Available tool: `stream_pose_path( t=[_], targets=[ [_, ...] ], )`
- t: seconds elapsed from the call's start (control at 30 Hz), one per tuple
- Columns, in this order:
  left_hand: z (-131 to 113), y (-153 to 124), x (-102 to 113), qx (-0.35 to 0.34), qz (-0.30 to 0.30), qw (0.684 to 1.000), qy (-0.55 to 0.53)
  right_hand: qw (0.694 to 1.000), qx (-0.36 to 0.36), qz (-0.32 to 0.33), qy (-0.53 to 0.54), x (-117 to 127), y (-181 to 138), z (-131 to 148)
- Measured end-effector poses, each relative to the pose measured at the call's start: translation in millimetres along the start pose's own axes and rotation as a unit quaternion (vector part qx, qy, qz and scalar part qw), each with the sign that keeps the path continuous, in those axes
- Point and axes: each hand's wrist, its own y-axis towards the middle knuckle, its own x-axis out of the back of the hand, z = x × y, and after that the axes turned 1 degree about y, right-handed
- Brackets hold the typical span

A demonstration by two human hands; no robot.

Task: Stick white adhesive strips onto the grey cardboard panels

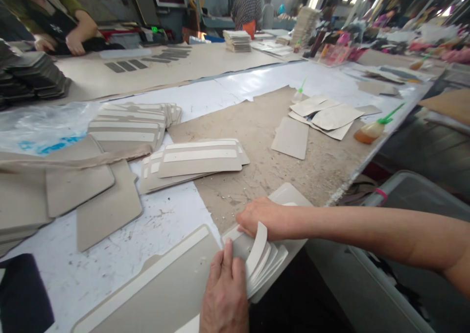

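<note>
A small stack of grey-white cards (270,264) lies at the near table edge, its ends fanned and bent upward. My right hand (259,219) reaches in from the right, with its fingers curled over the stack and gripping the bent cards. My left hand (224,294) lies flat beside the fan with its fingers stretched out, pressing on the grey card beneath. A large grey panel with a white strip (157,289) sits just left of it.
Piles of grey cards with white strips (198,159) (128,125) lie mid-table, plain grey pieces (91,205) to the left and loose ones (292,137) on brown paper. Two glue bottles (370,130) (298,94) lie right. A grey bin (414,196) stands beside the table. Another person's hands (73,39) work far left.
</note>
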Motion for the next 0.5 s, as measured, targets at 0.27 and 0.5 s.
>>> stream_pose_path(
  t=[0.27,0.5],
  targets=[
    [-5,5,-1,-0.023,-0.002,0.997,0.069,0.993,-0.111,0.037,-0.009,14,-2,11],
    [1,6,-5,-0.054,-0.022,0.994,0.088,0.990,-0.140,-0.029,0.004,10,-36,-31]
  ],
)
